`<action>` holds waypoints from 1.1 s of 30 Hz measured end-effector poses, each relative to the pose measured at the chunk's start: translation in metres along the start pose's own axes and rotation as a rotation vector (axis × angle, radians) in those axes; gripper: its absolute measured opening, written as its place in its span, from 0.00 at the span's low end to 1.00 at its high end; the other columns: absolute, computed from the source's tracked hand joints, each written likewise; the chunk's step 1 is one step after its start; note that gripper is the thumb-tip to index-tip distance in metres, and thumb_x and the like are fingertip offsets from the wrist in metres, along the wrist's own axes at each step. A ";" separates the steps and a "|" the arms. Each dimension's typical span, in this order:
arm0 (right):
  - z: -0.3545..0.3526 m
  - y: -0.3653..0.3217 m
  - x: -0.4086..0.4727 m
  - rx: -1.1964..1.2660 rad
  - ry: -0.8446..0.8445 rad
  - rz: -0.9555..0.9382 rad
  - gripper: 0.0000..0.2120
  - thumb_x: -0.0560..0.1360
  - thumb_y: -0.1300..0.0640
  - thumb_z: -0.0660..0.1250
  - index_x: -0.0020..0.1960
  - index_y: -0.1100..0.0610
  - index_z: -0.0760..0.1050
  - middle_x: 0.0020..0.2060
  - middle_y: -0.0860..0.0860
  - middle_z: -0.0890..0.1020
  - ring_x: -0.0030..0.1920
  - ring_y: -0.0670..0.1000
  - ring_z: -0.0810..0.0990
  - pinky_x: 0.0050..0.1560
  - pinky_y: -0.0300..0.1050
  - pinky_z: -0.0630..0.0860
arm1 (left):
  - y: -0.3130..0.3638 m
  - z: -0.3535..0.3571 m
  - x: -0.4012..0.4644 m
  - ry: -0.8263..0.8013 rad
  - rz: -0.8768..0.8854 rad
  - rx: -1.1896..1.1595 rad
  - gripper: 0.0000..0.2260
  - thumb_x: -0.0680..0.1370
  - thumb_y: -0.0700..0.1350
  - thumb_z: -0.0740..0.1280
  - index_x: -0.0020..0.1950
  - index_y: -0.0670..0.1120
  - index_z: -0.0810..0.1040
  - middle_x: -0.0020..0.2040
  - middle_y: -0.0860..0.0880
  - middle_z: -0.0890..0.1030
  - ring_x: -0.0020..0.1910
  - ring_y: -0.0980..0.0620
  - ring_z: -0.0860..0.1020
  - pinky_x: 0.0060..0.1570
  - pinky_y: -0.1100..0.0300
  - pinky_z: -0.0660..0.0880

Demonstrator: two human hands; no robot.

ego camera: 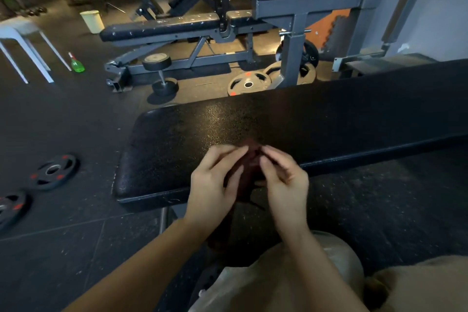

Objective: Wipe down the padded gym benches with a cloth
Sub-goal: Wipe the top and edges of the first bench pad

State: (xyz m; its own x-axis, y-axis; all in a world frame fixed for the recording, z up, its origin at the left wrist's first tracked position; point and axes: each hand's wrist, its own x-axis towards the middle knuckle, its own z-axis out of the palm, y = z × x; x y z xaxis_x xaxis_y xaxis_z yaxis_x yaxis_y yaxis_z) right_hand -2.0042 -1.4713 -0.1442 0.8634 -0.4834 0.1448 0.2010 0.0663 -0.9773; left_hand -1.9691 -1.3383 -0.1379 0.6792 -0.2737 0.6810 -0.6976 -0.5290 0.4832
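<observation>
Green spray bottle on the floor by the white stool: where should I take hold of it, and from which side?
Take the spray bottle by its narrow neck just under the red-tipped trigger head, coming from above and from its right, away from the stool. It stands upright on the floor, so the neck is the slimmest, most exposed grip; the green body looks wider.

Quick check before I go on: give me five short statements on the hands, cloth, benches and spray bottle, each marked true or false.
1. Both the left hand and right hand hold the dark cloth. True.
2. The cloth lies spread flat across the near bench. False: it is bunched between the hands.
3. The green spray bottle stands on the floor. True.
4. The spray bottle is in the right hand. False: it stands far off, beside a white stool.
5. The far bench has scuffed padding. True.
</observation>
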 end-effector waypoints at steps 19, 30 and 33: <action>-0.025 0.048 0.006 -0.810 0.143 -0.431 0.13 0.74 0.65 0.69 0.58 0.60 0.80 0.59 0.54 0.79 0.64 0.55 0.72 0.67 0.57 0.70 | -0.053 -0.022 -0.035 -0.011 -0.039 0.487 0.15 0.79 0.43 0.63 0.62 0.38 0.79 0.58 0.41 0.78 0.52 0.44 0.74 0.53 0.58 0.72; -0.023 0.059 0.001 -0.902 0.045 -0.592 0.20 0.69 0.72 0.68 0.60 0.62 0.79 0.59 0.56 0.80 0.65 0.54 0.71 0.72 0.57 0.64 | -0.021 0.054 -0.051 0.164 0.073 0.332 0.14 0.75 0.37 0.70 0.59 0.46 0.77 0.57 0.47 0.73 0.49 0.47 0.75 0.44 0.58 0.74; -0.021 0.061 0.002 -0.893 0.062 -0.599 0.19 0.70 0.71 0.69 0.59 0.62 0.79 0.59 0.56 0.80 0.64 0.53 0.71 0.72 0.57 0.63 | -0.040 0.035 -0.058 0.214 0.100 0.397 0.10 0.75 0.40 0.67 0.56 0.46 0.73 0.56 0.46 0.71 0.48 0.46 0.73 0.43 0.54 0.71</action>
State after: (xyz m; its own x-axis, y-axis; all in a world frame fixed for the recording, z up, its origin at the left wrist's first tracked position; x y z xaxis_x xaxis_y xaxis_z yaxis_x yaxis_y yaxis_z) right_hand -1.9999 -1.4867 -0.2064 0.7064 -0.2706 0.6540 0.1510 -0.8451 -0.5128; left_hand -1.9728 -1.3293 -0.2163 0.5215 -0.1887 0.8322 -0.5875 -0.7866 0.1898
